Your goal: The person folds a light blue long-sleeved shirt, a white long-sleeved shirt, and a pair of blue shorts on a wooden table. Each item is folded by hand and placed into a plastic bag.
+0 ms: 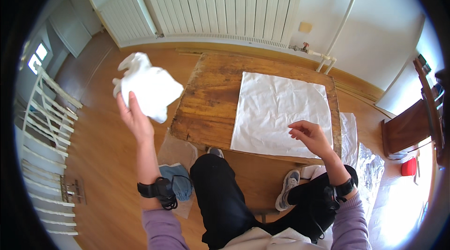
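My left hand is raised to the left of a low wooden table, its thumb and fingers closed on a bunched white cloth. The cloth hangs in folds above the floor, and what it is exactly cannot be told. On the table's right part lies a creased white square sheet, spread flat; whether it is fabric or paper is unclear. My right hand is over the sheet's lower right part, fingers curled with nothing seen in them. Whether it touches the sheet cannot be told.
Clear plastic bags lie on the floor right of the table. A blue fabric item rests on a plastic bag at the lower left. White radiators line the wall behind, a white railing stands left, and a red container is far right.
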A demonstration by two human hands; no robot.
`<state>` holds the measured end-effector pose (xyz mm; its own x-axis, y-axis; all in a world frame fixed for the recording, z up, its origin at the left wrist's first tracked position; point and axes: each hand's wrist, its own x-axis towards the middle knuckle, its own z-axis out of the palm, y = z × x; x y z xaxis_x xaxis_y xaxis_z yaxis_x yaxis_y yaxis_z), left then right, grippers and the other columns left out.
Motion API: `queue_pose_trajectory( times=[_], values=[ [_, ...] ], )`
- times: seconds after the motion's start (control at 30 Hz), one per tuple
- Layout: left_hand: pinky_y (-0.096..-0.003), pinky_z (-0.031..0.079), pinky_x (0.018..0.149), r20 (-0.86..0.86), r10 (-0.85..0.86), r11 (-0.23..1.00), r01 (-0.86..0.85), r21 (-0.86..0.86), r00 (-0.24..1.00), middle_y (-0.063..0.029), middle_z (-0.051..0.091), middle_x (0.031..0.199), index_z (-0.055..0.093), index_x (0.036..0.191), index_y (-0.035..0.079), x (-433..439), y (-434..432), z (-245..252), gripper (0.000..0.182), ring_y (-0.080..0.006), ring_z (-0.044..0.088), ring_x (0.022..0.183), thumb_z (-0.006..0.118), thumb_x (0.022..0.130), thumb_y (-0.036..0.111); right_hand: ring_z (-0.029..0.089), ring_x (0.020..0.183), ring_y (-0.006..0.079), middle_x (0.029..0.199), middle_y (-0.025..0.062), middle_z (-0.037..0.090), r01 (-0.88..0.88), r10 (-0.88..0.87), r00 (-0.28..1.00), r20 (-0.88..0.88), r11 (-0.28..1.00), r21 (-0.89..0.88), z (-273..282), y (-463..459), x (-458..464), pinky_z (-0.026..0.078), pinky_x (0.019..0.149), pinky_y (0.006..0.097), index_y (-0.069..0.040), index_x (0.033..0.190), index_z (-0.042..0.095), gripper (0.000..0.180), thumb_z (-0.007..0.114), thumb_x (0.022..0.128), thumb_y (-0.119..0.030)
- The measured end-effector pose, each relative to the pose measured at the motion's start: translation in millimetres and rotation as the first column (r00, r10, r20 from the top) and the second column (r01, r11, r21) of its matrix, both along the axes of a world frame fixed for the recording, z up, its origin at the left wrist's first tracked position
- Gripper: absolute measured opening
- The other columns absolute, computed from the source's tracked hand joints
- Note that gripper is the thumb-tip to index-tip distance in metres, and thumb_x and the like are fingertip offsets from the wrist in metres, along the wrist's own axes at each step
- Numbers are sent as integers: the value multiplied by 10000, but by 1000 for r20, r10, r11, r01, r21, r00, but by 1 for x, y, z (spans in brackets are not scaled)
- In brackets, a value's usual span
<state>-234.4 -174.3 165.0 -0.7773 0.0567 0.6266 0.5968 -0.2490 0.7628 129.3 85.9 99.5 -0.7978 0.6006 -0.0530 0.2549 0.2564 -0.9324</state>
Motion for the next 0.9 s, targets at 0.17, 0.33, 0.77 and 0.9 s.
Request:
queue_pose_trajectory(
  times=[0.17, 0.33, 0.77, 0.9],
  values=[
    [-273, 528, 596, -201, -437, 882, 373, -290, 877, -105, 645, 994, 521, 1292, 53, 81, 81, 61, 291, -145, 622, 757, 458, 1021, 137, 658, 938, 141, 1037, 89, 691, -164, 135, 981, -137, 961, -222, 15, -7, 4, 546, 807, 289, -35, 1304, 571, 356, 610, 986, -188],
    [-309, 520, 622, -99, -761, 551, 557, -621, 641, -140, 640, 935, 545, 1171, 52, 166, 132, 49, 262, -194, 615, 740, 448, 935, -9, 641, 1030, 199, 1254, 110, 580, -337, 65, 900, -430, 730, -594, 10, -7, 9, 561, 861, 362, -30, 1443, 386, 505, 564, 1011, -222],
    [-281, 425, 894, 619, -770, 79, 986, -147, 154, 1, 635, 1000, 494, 1357, 79, 179, 167, -24, 443, -98, 569, 993, 526, 1003, 344, 579, 1160, 267, 1229, 116, 631, 187, -31, 912, -410, 920, 345, -25, 39, 16, 473, 972, 378, -52, 1258, 587, 341, 616, 920, -88],
    [-284, 475, 875, 724, -667, 193, 979, -63, 178, -42, 647, 1114, 524, 1315, 66, 178, 177, -55, 399, -94, 587, 1040, 592, 987, 284, 546, 1221, 309, 1327, 124, 581, 146, -49, 984, -173, 777, 612, -40, 44, 11, 445, 1016, 397, -95, 1293, 574, 407, 664, 902, -167]
  ],
)
